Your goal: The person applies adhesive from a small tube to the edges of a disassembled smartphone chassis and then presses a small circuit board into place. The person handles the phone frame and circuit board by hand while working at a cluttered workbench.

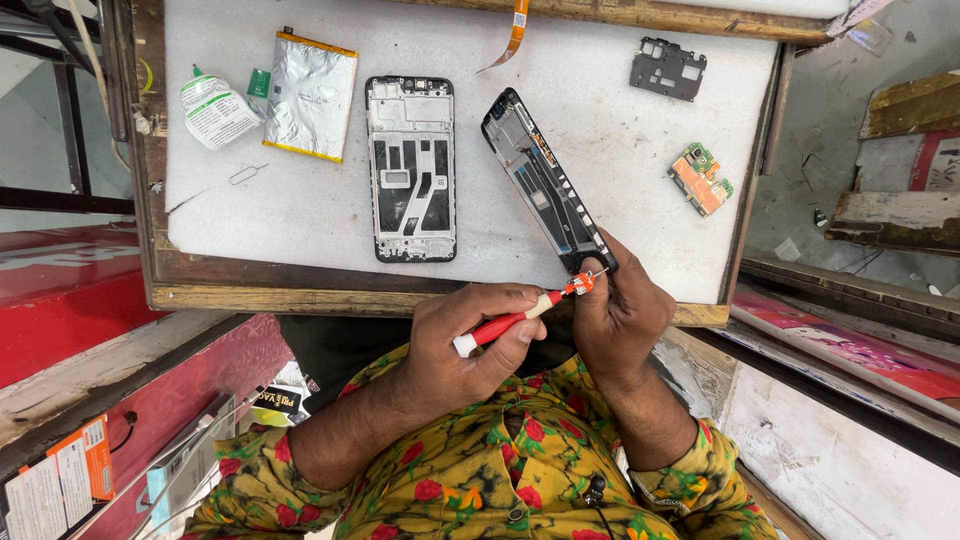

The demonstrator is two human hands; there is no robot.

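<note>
My left hand [470, 340] grips a small red-and-white screwdriver [505, 325], whose tip points at the near end of a dark phone frame [540, 180]. My right hand [615, 315] holds that near end, and the frame tilts diagonally over the white work mat [300, 215]. A second opened phone frame [411, 165] lies flat on the mat, to the left of the tilted one. Both hands are at the near edge of the wooden tray [300, 295].
A silver battery pouch [310, 95] and a white glue tube [213, 110] lie at the far left of the mat. A thin metal pin [243, 175], a green-orange circuit board [700, 178], a black cover plate [667, 68] and an orange flex cable [515, 30] lie around.
</note>
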